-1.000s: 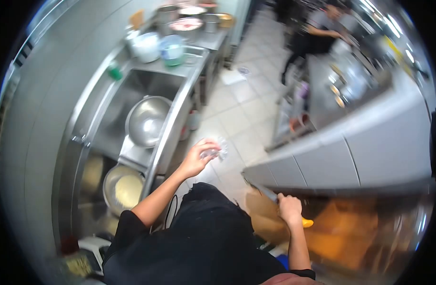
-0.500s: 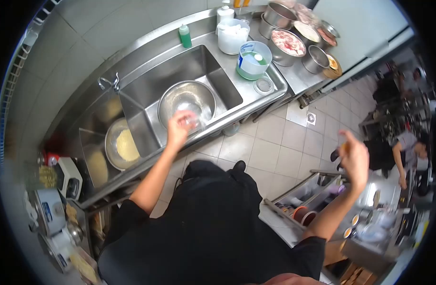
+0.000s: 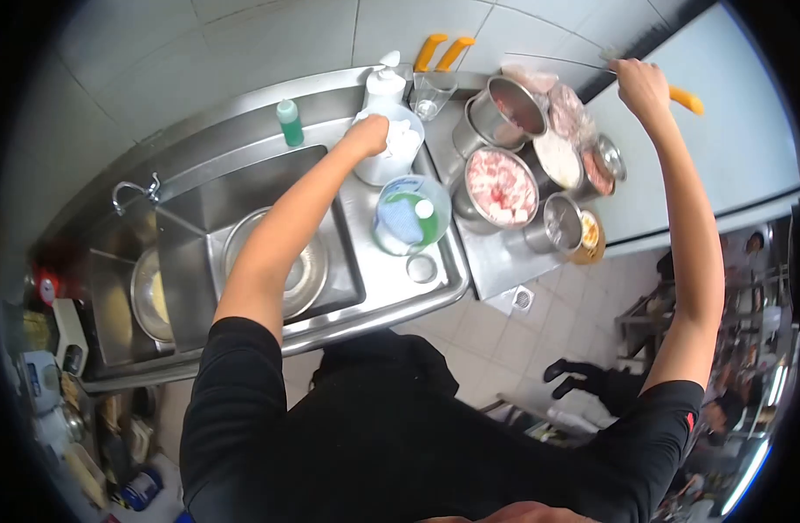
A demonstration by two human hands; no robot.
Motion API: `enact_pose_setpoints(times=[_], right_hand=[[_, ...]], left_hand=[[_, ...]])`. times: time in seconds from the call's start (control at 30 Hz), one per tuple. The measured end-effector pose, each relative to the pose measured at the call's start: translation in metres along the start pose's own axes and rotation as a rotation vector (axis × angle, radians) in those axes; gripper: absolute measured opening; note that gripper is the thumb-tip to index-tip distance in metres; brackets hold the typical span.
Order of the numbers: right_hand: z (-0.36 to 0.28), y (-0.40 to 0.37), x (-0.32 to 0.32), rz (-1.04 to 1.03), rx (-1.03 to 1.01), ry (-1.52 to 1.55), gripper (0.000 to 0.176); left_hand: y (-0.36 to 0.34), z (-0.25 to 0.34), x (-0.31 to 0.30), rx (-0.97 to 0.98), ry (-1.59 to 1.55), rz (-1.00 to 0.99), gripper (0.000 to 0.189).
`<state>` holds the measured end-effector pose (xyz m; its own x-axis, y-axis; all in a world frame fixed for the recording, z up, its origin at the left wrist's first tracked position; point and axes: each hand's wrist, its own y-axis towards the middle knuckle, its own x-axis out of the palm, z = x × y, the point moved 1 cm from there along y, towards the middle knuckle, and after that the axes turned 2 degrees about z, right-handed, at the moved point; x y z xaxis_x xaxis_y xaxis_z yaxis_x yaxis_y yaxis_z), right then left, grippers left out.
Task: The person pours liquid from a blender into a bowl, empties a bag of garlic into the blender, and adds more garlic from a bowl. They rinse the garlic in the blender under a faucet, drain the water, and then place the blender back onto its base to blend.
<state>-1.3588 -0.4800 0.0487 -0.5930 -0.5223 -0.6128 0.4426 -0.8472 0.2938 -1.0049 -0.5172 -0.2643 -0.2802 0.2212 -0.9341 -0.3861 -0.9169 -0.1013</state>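
Observation:
My left hand [image 3: 367,137] reaches to the tub of crumpled white material [image 3: 400,148] at the back of the counter. Its fingers are closed at the white material, and what they pinch is hidden. My right hand [image 3: 644,87] is raised at the upper right, wrapped round a tool whose orange handle [image 3: 686,99] sticks out to the right. The tool's other end is blurred near the wall. In front of the white tub stands a clear tub with green liquid and a blue sponge [image 3: 401,218].
Metal pots with cut meat [image 3: 502,186] crowd the right counter. Two orange-handled tools [image 3: 443,52] stand in a clear holder by the wall. A metal bowl [image 3: 311,279] lies in the sink [image 3: 352,261]. Another person [image 3: 609,383] is beyond at the right.
My left hand has gone from above the sink bowl to the white tub. My right hand has risen from the lower right towards the wall. The view has shifted right.

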Motion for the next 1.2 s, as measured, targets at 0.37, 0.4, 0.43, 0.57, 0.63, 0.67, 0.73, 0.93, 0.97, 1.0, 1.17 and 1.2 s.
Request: enact_pose_setpoints(times=[0.37,0.4,0.43,0.57,0.63,0.67,0.73,0.93,0.97,1.0,1.17,1.2], right_hand=[[-0.060,0.244,0.252,0.426,-0.403,-0.062,0.011],[-0.072,0.266,0.289,0.280,-0.488,0.105,0.016],[-0.078,0.292,0.318,0.165,-0.570,0.080,0.022],[-0.117,0.246,0.200,0.016,-0.715,0.069,0.037],[-0.124,0.276,0.261,0.104,-0.646,0.126,0.025],[-0.130,0.292,0.292,0.107,-0.538,0.134,0.022],[-0.114,0.294,0.303,0.244,-0.623,0.116,0.019],[-0.089,0.223,0.172,0.022,-0.421,0.274,0.040],[-0.120,0.178,0.076,-0.150,-0.456,0.374,0.045],[-0.150,0.133,-0.021,-0.328,-0.469,0.471,0.049],[-0.252,0.006,-0.316,0.573,-0.998,1.459,0.032],[-0.248,-0.010,-0.376,0.565,-0.994,1.465,0.032]], left_hand=[[0.057,-0.015,0.040,-0.254,0.067,-0.111,0.028],[0.032,0.004,0.004,-0.326,0.084,-0.045,0.023],[0.009,0.014,-0.014,-0.359,0.064,0.118,0.021],[-0.107,0.056,-0.044,-0.381,-0.174,0.525,0.025],[-0.170,0.070,-0.016,-0.430,-0.292,0.661,0.035],[-0.205,0.072,0.002,-0.475,-0.322,0.694,0.040],[-0.280,0.085,0.036,-0.708,-0.433,0.709,0.037],[-0.517,0.140,0.095,-1.448,-0.700,1.444,0.023],[-0.551,0.152,0.076,-1.565,-0.624,1.503,0.022],[-0.582,0.159,0.055,-1.490,-0.370,1.698,0.019],[-0.704,0.210,-0.143,-0.741,0.759,1.597,0.041],[-0.726,0.224,-0.176,-0.474,0.644,1.497,0.044]])
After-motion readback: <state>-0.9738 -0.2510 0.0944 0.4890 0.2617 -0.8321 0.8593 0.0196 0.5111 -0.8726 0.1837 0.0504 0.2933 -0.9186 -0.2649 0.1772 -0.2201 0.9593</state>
